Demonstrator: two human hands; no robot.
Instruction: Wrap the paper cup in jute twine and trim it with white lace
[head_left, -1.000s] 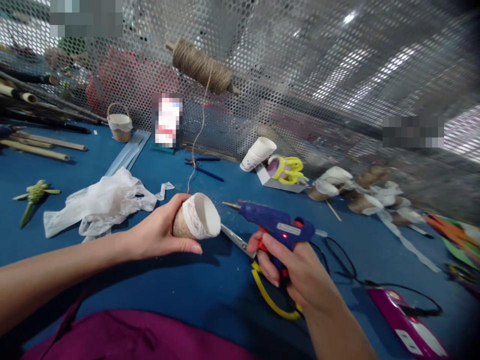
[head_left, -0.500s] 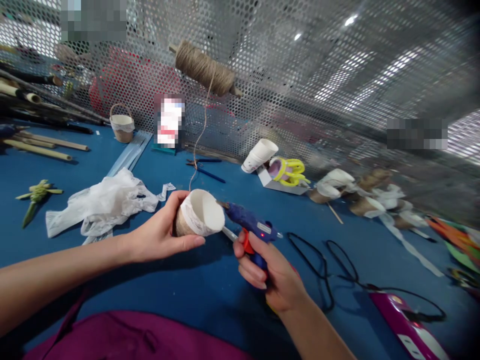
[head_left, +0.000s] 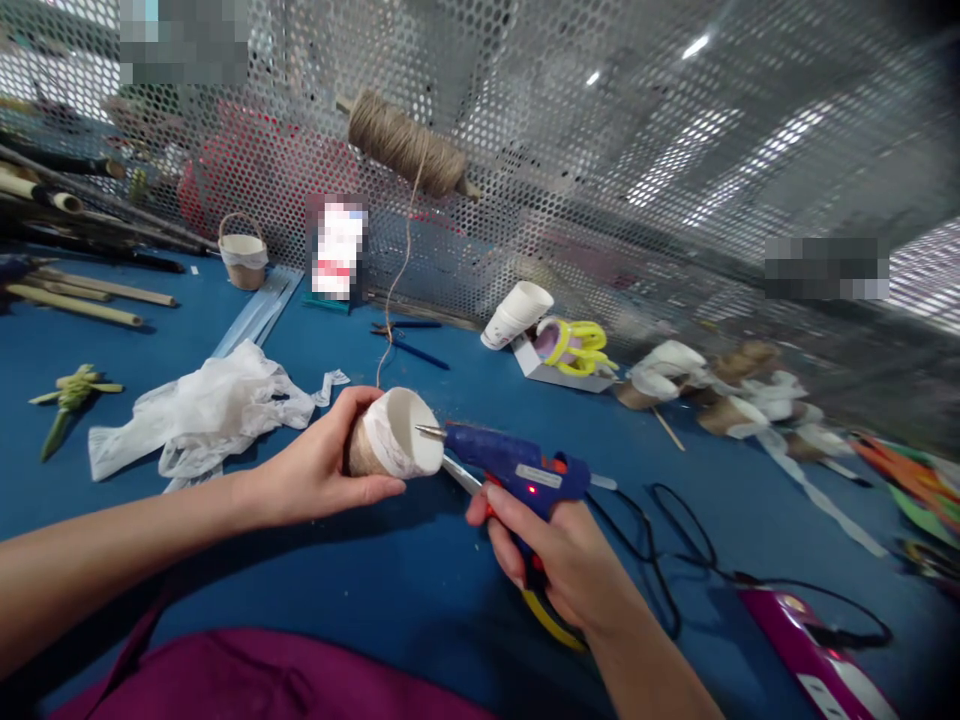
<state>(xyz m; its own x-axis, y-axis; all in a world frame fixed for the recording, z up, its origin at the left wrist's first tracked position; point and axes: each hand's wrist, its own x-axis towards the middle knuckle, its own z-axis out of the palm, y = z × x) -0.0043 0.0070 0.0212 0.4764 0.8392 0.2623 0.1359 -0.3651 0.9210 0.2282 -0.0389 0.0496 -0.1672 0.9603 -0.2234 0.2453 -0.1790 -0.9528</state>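
My left hand (head_left: 319, 462) grips a white paper cup (head_left: 384, 436) wrapped in twine and a band of white lace. The cup lies tilted, its mouth turned to the right. In my right hand (head_left: 562, 555) is a blue hot glue gun (head_left: 510, 458), its red light lit. Its metal nozzle points left, at the cup's open mouth. Below the gun show a metal blade (head_left: 461, 474) and a yellow handle (head_left: 553, 622), apparently scissors; whether my right hand also holds them I cannot tell. Twine runs from the cup up to a spool (head_left: 405, 145).
White lace (head_left: 217, 405) lies crumpled at left, near a small handled basket (head_left: 245, 262). Pliers (head_left: 412, 345), stacked paper cups (head_left: 517, 315) and a yellow-handled item in a box (head_left: 574, 345) stand behind. At right, a black cord (head_left: 652, 550) trails to a purple power strip (head_left: 810, 650).
The glue gun has turned more level and its nozzle has come left to the cup's mouth. The cup has tipped further right and shifted slightly left in my left hand.
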